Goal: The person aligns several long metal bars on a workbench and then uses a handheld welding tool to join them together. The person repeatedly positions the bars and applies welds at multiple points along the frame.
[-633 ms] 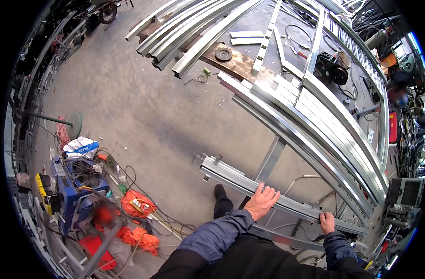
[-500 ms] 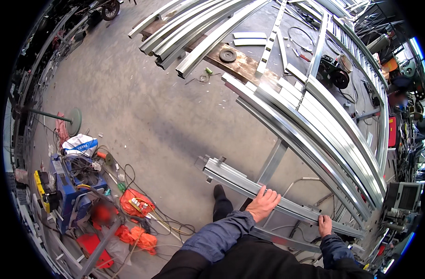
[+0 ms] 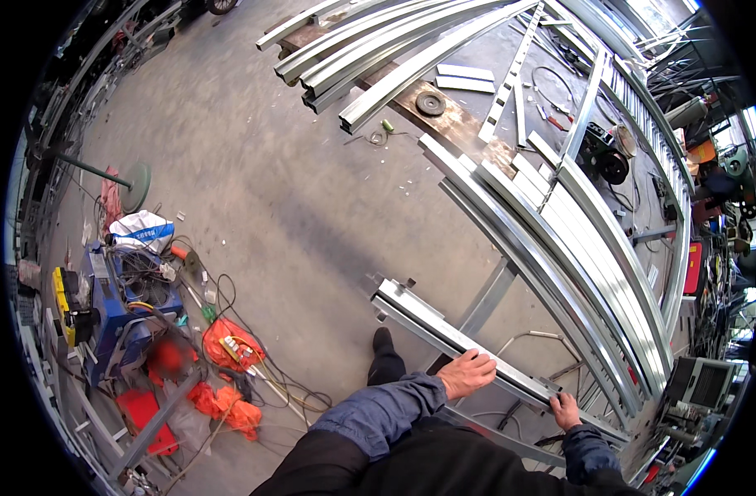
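A long galvanized steel profile (image 3: 432,320) lies slantwise in front of me, on top of a metal support frame. My left hand (image 3: 467,374) is closed over its middle, fingers curled across the top face. Farther right, my right hand (image 3: 566,411) grips the same profile near its right end, thumb and fingers around the edge. A small metal block (image 3: 409,283) sticks up beside the profile's far left end. The undersides of both grips are hidden.
Beyond the profile, several long steel profiles (image 3: 552,248) lie side by side on a rack. More profiles (image 3: 432,70) rest on a wooden plank (image 3: 411,97) with a grinding disc (image 3: 430,103). At left, a blue machine (image 3: 117,306), cables and orange bags (image 3: 229,409) lie about.
The view has shifted, so the surroundings sit differently. A long bright face now shows along the profile's top, where a shorter one showed before. Both hands stay on it.
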